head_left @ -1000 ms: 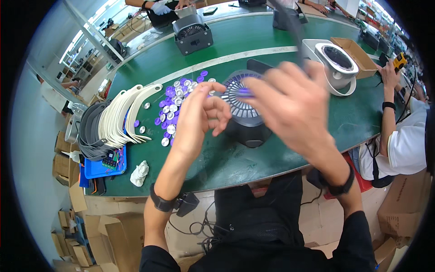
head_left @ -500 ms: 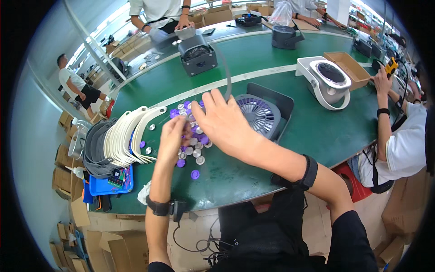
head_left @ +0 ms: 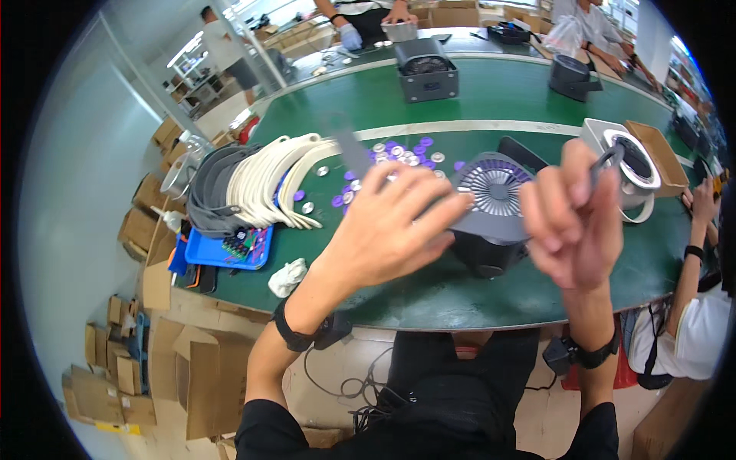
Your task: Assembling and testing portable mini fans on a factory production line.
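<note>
A grey round fan [head_left: 491, 201] with a purple centre sits on the green table [head_left: 429, 295] in front of me. My left hand [head_left: 387, 226] is raised before it, fingers wrapped over a thin grey curved strap [head_left: 349, 149] whose end sticks up and to the left. My right hand [head_left: 575, 222] is closed on the strap's other end [head_left: 611, 157], up at the fan's right side. Purple and silver round caps [head_left: 391, 152] lie scattered behind my left hand.
A stack of white and grey curved straps [head_left: 261, 184] stands at the left, with a blue tray [head_left: 222, 249] and a white rag [head_left: 287, 276] near the edge. A white fan [head_left: 632, 165] sits at the right. A seated person's arm [head_left: 694, 230] is at the far right.
My hands have come up from the pile of caps. They now hold a grey strap spread between them in front of the fan.
</note>
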Available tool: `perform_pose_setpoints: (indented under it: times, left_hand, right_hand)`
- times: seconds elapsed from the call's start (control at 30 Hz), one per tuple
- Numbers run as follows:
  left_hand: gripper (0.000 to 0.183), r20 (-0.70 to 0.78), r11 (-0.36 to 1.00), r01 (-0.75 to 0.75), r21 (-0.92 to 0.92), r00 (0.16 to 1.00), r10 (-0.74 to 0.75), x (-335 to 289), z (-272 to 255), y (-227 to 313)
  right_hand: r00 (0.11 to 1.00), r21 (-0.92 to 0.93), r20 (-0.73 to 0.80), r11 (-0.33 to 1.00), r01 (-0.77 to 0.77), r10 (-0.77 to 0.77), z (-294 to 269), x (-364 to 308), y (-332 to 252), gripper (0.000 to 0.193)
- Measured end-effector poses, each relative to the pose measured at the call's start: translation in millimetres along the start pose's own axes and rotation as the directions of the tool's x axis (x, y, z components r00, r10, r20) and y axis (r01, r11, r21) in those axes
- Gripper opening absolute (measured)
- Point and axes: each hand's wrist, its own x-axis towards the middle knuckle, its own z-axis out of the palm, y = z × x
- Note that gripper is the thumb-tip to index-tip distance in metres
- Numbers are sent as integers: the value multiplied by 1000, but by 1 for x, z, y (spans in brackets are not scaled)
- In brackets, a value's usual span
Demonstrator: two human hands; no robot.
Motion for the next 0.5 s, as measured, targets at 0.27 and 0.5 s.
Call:
perform_pose_setpoints:
  times: [0.27,0.5]
  left_hand:
    - [39,-274,938,344,-38,899,-340,-21,-58,-25]
    - [30,82,222,887,-405,277,-957,-101,-123,-220]
  right_hand:
    - [875,-232,-441,918,-323,197,-7,-5,-1,50]
    - [879,-528,-364,709,-468,308,-36,-49,-18,13]
